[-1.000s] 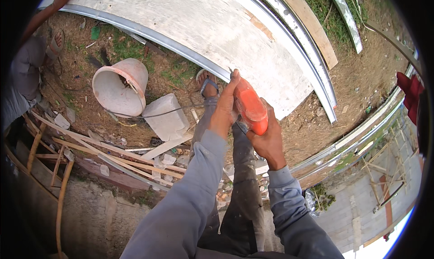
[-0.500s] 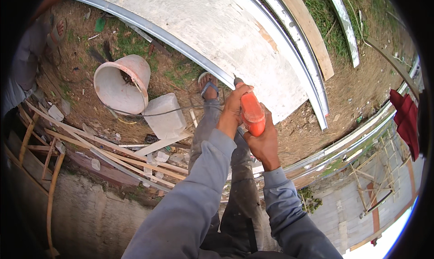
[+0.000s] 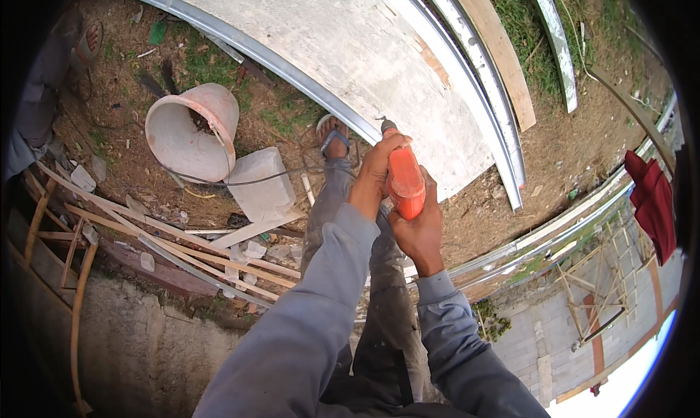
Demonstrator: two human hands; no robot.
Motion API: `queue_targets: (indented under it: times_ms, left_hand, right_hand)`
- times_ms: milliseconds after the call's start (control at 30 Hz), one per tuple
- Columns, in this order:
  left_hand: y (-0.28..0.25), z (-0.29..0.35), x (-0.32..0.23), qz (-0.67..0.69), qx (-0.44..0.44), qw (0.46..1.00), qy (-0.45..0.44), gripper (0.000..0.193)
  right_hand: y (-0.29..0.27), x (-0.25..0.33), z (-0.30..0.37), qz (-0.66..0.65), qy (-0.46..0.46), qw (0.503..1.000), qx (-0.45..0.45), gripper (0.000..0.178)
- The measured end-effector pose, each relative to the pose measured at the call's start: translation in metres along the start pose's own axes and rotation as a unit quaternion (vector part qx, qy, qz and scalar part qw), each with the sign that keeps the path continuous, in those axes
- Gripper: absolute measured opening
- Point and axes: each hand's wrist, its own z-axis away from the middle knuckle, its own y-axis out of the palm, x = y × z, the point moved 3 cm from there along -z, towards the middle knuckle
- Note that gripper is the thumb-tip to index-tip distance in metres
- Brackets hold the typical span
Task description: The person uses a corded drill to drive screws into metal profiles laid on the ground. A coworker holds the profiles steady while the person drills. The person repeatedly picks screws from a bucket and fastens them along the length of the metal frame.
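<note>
An orange power drill is held in both hands, its bit pointing away from me over a pale, dusty board. My left hand is closed round the front of the drill body, just behind the dark chuck. At the rear of the drill, my right hand wraps the handle; its trigger is hidden. The bit's tip is at the board near its metal edge channel; whether it is in the surface I cannot tell. A dark cable runs leftward behind my left wrist.
A whitish bucket lies tipped beside a pale block at left. Timber strips and rubble lie behind them. Metal channels and a plank lie right of the board. Another person's sandalled foot shows far left.
The whole view has shifted slightly, with the bucket and block a little further left. Both hands keep their grip on the drill. The other person's arm at upper left has gone from view.
</note>
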Motion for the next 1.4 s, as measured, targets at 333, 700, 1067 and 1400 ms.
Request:
queue_targets:
  times_ms: [333,700,1067,1400]
  left_hand:
    - [-0.039,-0.023,0.035,-0.035,-0.13,0.991,0.013,0.083]
    - [-0.061,-0.096,0.013,-0.071,-0.16,0.985,0.006,0.05]
    - [-0.064,-0.09,-0.004,-0.166,-0.134,0.977,0.016,0.053]
    - [-0.03,-0.011,0.071,0.003,0.039,0.999,-0.022,0.078]
  right_hand:
    - [-0.031,-0.051,0.004,-0.172,0.129,0.974,0.066,0.073]
    - [-0.032,-0.075,0.042,-0.231,0.12,0.965,0.022,0.069]
    - [-0.026,-0.083,0.036,-0.233,0.116,0.962,0.083,0.083]
    - [-0.017,-0.096,0.038,-0.172,0.079,0.981,0.035,0.086]
